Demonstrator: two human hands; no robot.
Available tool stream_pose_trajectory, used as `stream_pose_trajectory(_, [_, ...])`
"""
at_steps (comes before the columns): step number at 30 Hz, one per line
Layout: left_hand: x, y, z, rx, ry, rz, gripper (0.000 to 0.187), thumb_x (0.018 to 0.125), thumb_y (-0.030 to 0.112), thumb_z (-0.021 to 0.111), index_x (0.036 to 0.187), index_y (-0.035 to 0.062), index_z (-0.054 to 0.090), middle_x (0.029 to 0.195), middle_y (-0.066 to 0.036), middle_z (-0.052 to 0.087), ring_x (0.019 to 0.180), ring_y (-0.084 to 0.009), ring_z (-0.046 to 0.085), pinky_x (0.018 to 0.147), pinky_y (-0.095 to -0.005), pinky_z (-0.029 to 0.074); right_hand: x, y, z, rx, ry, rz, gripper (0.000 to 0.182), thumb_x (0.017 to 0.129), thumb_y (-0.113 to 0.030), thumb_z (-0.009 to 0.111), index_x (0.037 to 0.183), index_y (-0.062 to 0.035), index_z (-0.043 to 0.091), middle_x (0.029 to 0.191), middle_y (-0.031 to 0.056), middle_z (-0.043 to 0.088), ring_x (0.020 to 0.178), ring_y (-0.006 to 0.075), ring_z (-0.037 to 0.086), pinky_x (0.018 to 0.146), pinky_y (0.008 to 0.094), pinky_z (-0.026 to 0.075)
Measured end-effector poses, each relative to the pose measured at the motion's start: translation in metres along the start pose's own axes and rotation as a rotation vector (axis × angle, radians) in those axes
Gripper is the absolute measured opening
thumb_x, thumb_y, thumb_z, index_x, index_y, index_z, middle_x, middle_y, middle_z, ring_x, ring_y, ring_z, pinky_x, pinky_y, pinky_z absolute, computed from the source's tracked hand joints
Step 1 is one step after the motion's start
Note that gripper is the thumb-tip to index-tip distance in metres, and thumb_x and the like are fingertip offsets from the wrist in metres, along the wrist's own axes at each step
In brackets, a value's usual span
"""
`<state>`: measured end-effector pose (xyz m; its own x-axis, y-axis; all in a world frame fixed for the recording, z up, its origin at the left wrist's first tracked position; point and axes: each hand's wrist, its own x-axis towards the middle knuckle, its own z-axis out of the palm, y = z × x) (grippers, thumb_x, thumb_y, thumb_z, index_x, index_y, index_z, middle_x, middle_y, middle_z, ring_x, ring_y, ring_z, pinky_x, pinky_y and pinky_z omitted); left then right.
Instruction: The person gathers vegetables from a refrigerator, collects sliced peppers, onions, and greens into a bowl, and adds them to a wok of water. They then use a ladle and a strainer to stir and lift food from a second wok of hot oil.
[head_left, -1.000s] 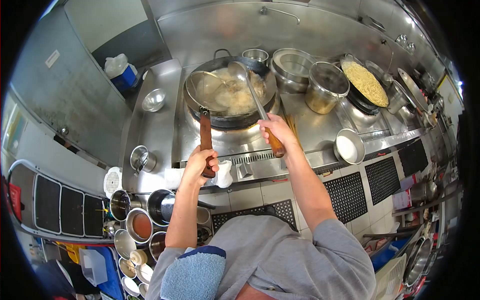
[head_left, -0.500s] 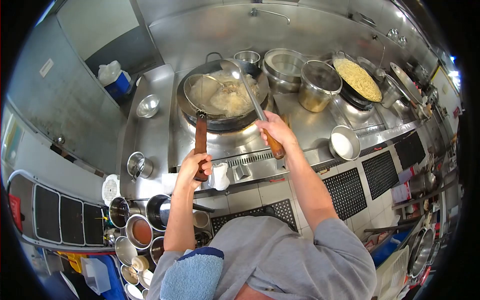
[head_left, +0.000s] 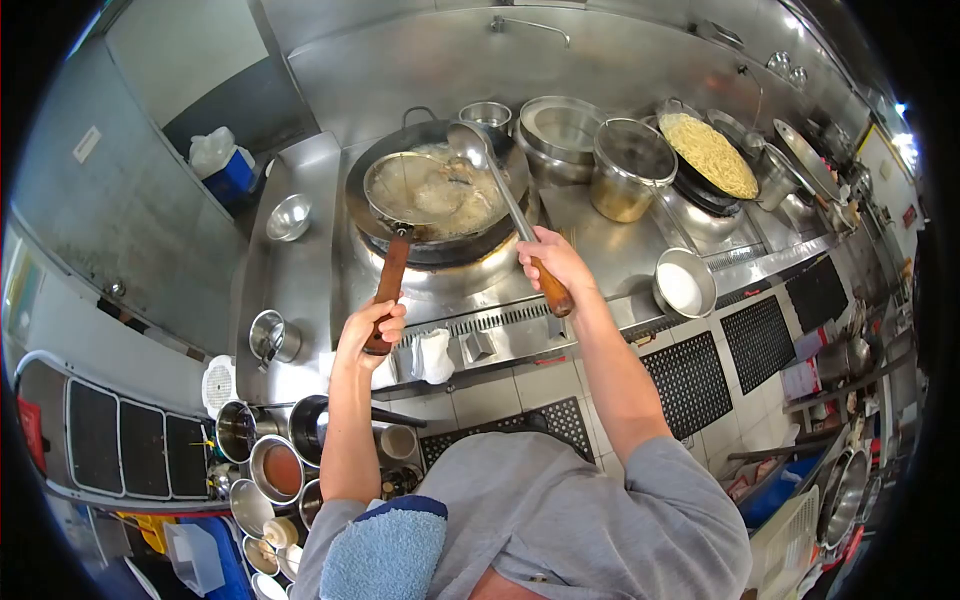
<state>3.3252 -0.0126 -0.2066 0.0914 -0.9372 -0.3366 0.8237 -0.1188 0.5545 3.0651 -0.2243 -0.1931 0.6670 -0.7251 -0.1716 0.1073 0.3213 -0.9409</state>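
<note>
My left hand [head_left: 372,333] is wrapped round the brown wooden handle of a round strainer [head_left: 394,274]. The strainer's mesh lies over the left part of the liquid in a large wok [head_left: 362,218]. Food and bubbling liquid [head_left: 470,208] show in the wok, right of the mesh. In my right hand [head_left: 553,262] is a steel ladle [head_left: 510,200] with a wooden handle end. Its bowl hangs over the wok's back right part, hollow side toward the camera.
Right of the wok stand a large pot [head_left: 562,135], a lidded pot [head_left: 632,180], a pan of noodles [head_left: 708,152] and a bowl of white powder [head_left: 686,284]. At left are a metal bowl [head_left: 289,218] and a small pot [head_left: 275,338]. Several sauce containers [head_left: 278,470] stand lower left.
My left hand has shifted slightly left with the strainer, whose handle now leans more. The ladle's bowl has tilted a little. More of the strainer's mesh has dipped toward the liquid. The view has shifted slightly.
</note>
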Motion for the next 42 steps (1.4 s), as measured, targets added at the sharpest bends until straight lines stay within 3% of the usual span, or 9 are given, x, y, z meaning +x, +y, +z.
stream_pose_trajectory(6, [-0.017, 0.005, 0.000, -0.048, -0.009, 0.008, 0.029, 0.094, 0.003, 0.044, 0.121, -0.0073, 0.042, 0.081, -0.007, 0.044, 0.053, -0.0070, 0.039, 0.039, -0.0194, 0.035, -0.023, -0.003, 0.012, -0.041, 0.003, 0.021, 0.018, 0.087, -0.011, 0.058, 0.101, -0.0056, 0.047, 0.067, -0.0014, 0.048, 0.045, 0.0061, 0.045, 0.037, 0.0228, 0.040])
stream_pose_trajectory(10, [-0.024, 0.018, -0.003, -0.173, -0.056, -0.045, 0.026, 0.094, 0.003, 0.043, 0.117, -0.0083, 0.041, 0.081, -0.007, 0.044, 0.054, -0.0070, 0.039, 0.041, -0.0192, 0.036, -0.043, 0.000, 0.021, 0.032, -0.031, 0.013, 0.037, 0.087, -0.010, 0.058, 0.121, -0.0041, 0.046, 0.066, -0.0014, 0.047, 0.045, 0.0066, 0.045, 0.035, 0.0238, 0.041])
stream_pose_trajectory(16, [-0.033, 0.034, 0.002, -0.272, -0.068, -0.090, 0.029, 0.093, 0.000, 0.042, 0.119, -0.0121, 0.039, 0.081, -0.008, 0.044, 0.054, -0.0077, 0.040, 0.041, -0.0192, 0.037, -0.040, 0.005, 0.021, -0.175, 0.022, -0.022, 0.039, 0.088, -0.010, 0.057, 0.125, -0.0046, 0.045, 0.066, -0.0011, 0.047, 0.045, 0.0065, 0.046, 0.035, 0.0238, 0.041])
stream_pose_trajectory(19, [-0.035, 0.037, 0.000, -0.213, -0.064, -0.078, 0.030, 0.092, 0.000, 0.043, 0.119, -0.0115, 0.039, 0.081, -0.008, 0.044, 0.054, -0.0077, 0.041, 0.041, -0.0191, 0.037, -0.042, 0.001, 0.024, -0.152, 0.061, -0.030, 0.015, 0.086, -0.010, 0.059, 0.096, -0.0056, 0.048, 0.065, 0.0001, 0.048, 0.044, 0.0080, 0.047, 0.035, 0.0252, 0.041])
stream_pose_trajectory(22, [-0.036, 0.037, 0.000, -0.105, -0.033, -0.075, 0.030, 0.091, 0.001, 0.045, 0.119, -0.0080, 0.041, 0.081, -0.008, 0.046, 0.054, -0.0074, 0.041, 0.041, -0.0189, 0.037, -0.028, 0.004, 0.011, -0.048, -0.008, -0.014, 0.014, 0.086, -0.009, 0.059, 0.093, -0.0054, 0.047, 0.066, 0.0003, 0.049, 0.044, 0.0076, 0.046, 0.036, 0.0238, 0.041])
stream_pose_trajectory(27, [-0.035, 0.032, 0.004, 0.234, 0.040, -0.026, 0.029, 0.090, 0.001, 0.047, 0.119, -0.0006, 0.042, 0.080, -0.006, 0.048, 0.053, -0.0067, 0.041, 0.042, -0.0194, 0.037, -0.020, 0.016, 0.004, 0.214, -0.053, 0.026, 0.015, 0.088, -0.008, 0.057, 0.097, -0.0041, 0.045, 0.068, -0.0001, 0.048, 0.046, 0.0057, 0.044, 0.036, 0.0214, 0.038])
stream_pose_trajectory(32, [-0.031, 0.015, 0.019, 0.303, 0.132, 0.018, 0.015, 0.089, 0.000, 0.048, 0.103, 0.0049, 0.042, 0.077, -0.005, 0.048, 0.054, -0.0084, 0.042, 0.043, -0.0236, 0.035, -0.041, 0.015, 0.021, 0.332, -0.044, 0.011, 0.022, 0.090, -0.009, 0.057, 0.105, -0.0042, 0.042, 0.070, -0.0013, 0.047, 0.047, 0.0049, 0.043, 0.037, 0.0204, 0.036])
stream_pose_trajectory(35, [-0.027, 0.005, 0.029, 0.296, 0.176, 0.056, 0.015, 0.090, 0.001, 0.048, 0.103, 0.0048, 0.042, 0.078, -0.006, 0.049, 0.054, -0.0090, 0.042, 0.044, -0.0249, 0.035, -0.052, 0.013, 0.032, 0.351, 0.000, 0.018, 0.022, 0.090, -0.009, 0.056, 0.106, -0.0036, 0.043, 0.070, -0.0017, 0.047, 0.047, 0.0050, 0.043, 0.037, 0.0208, 0.036])
stream_pose_trajectory(42, [-0.011, -0.006, 0.038, 0.267, 0.186, 0.077, 0.021, 0.089, 0.000, 0.045, 0.109, 0.0045, 0.042, 0.079, -0.008, 0.050, 0.053, -0.0090, 0.042, 0.043, -0.0238, 0.036, -0.059, 0.019, 0.067, 0.048, -0.014, -0.008, 0.019, 0.089, -0.009, 0.057, 0.103, -0.0050, 0.045, 0.066, 0.0005, 0.048, 0.045, 0.0092, 0.048, 0.035, 0.0259, 0.042])
